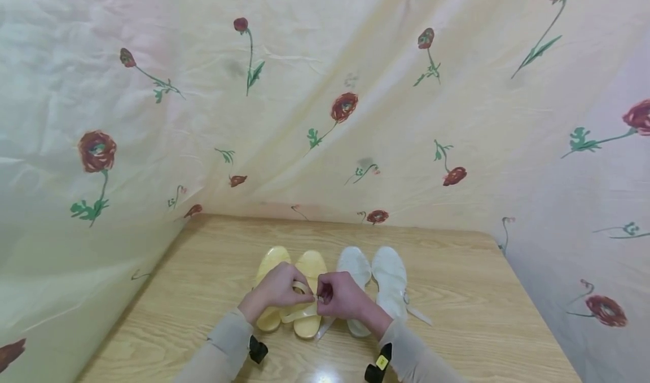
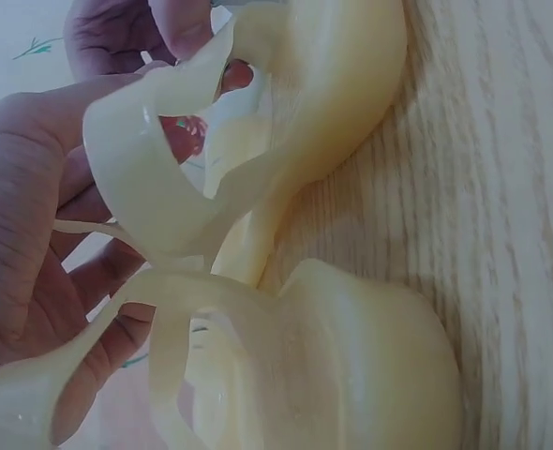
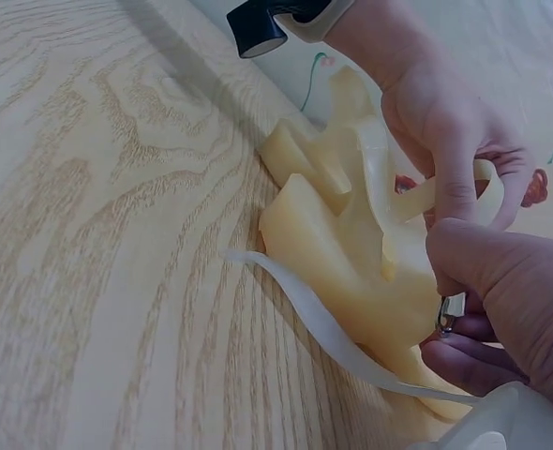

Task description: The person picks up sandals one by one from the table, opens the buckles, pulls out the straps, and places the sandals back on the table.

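Observation:
Two yellow jelly sandals stand side by side on the table, the left one (image 1: 276,256) and the right one (image 1: 311,263). My left hand (image 1: 281,287) reaches over them and pinches the ankle strap (image 3: 489,192) of the right sandal, which bends in a loop by the fingers. Close against it, my right hand (image 1: 345,295) holds the small metal buckle (image 3: 445,317) between thumb and fingers. Both hands' fingertips meet above the sandal. In the left wrist view the yellow straps (image 2: 127,178) arch up between the hand and the soles.
Right of the yellow pair stand two white sandals, one (image 1: 354,260) partly under my right forearm and one (image 1: 390,267) with its strap (image 1: 418,315) stretched out. Another white strap (image 3: 323,328) lies by the yellow sandal. Flowered cloth (image 1: 304,118) surrounds the wooden table (image 1: 457,293).

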The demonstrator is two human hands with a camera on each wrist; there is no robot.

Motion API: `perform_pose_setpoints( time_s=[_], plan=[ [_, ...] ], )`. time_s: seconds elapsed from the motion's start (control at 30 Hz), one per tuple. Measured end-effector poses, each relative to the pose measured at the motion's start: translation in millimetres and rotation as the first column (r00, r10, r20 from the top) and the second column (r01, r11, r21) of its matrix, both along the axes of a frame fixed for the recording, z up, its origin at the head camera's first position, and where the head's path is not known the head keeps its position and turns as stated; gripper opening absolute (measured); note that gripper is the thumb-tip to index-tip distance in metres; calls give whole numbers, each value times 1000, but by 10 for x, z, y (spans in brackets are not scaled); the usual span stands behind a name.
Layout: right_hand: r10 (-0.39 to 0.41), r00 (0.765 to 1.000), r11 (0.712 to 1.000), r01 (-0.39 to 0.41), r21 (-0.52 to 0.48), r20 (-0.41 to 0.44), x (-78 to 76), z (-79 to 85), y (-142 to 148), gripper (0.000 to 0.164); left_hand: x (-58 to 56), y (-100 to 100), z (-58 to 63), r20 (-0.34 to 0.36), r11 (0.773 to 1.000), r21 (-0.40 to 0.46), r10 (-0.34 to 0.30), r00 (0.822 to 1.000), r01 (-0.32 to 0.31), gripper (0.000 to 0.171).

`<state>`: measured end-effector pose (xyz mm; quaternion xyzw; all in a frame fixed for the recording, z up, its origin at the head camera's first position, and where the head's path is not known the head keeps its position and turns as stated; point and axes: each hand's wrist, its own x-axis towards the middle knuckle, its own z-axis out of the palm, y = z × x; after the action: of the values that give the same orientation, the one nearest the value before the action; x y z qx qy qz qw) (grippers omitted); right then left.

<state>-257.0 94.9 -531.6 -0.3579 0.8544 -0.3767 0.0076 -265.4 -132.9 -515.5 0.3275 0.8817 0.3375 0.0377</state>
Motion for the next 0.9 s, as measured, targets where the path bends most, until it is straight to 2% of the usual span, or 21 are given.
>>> perform_pose_setpoints(
  time_s=[0.17, 0.3, 0.43, 0.53, 0.6, 0.9],
  plan=[
    [-4, 999, 1000, 4, 0, -35, 5, -30, -16, 26, 3, 11, 22, -16, 1000, -1, -17, 1000, 17, 8],
    [8, 998, 1000, -8, 1, -61, 6, -17, -12, 22, 5, 66, 71, -48, 998, -65, -2, 999, -1, 7],
    [-2, 1000, 1000, 2, -1, -22, -2, -5, 11, 18, -5, 129, 123, -144, 989, -146, 2, 990, -23, 4],
    [-7, 1000, 1000, 7, 1, 11, -10, -4, 24, 17, -4, 148, 142, -188, 982, -185, -7, 982, -28, 6],
    [-2, 1000, 1000, 2, 7, 5, -19, -5, 23, 17, 1, 148, 146, -194, 981, -193, -13, 981, -25, 7],
    [13, 999, 1000, -12, 25, -46, -26, -32, -26, 21, 9, 105, 135, -128, 990, -140, -32, 991, 14, 9]
  ],
)
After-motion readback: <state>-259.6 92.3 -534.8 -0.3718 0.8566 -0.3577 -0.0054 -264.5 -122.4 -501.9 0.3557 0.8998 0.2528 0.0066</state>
